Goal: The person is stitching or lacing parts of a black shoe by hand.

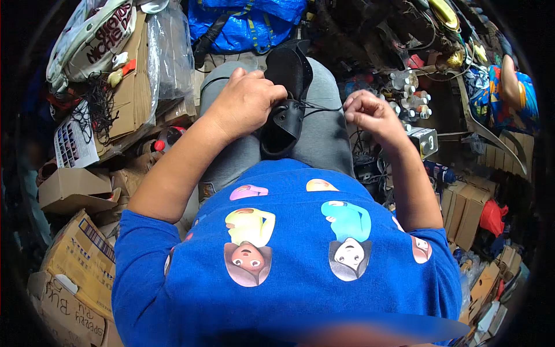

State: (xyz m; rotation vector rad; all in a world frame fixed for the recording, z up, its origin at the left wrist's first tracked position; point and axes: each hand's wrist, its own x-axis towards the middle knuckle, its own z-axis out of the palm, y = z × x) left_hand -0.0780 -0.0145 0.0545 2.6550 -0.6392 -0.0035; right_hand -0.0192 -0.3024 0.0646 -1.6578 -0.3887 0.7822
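A black shoe (281,130) lies across my lap, its opening toward me and the dark sole or toe part (286,66) pointing away between my knees. Thin black shoelace (318,108) runs from the eyelets to the right, where my right hand (373,114) pinches it over my right thigh. My left hand (245,101) is closed at the shoe's left side, fingertips by the eyelets. More dark lace trails from behind that hand over my left knee, so it seems to grip the lace; its fingertips are partly hidden.
Flattened cardboard (130,87) and clear plastic wrap (167,52) stand at the left, above an open carton (75,191). A blue bag (248,23) lies ahead. Several small bottles (413,104) and a metal can (425,141) stand right of my knee. Another person's arm (510,81) shows at far right.
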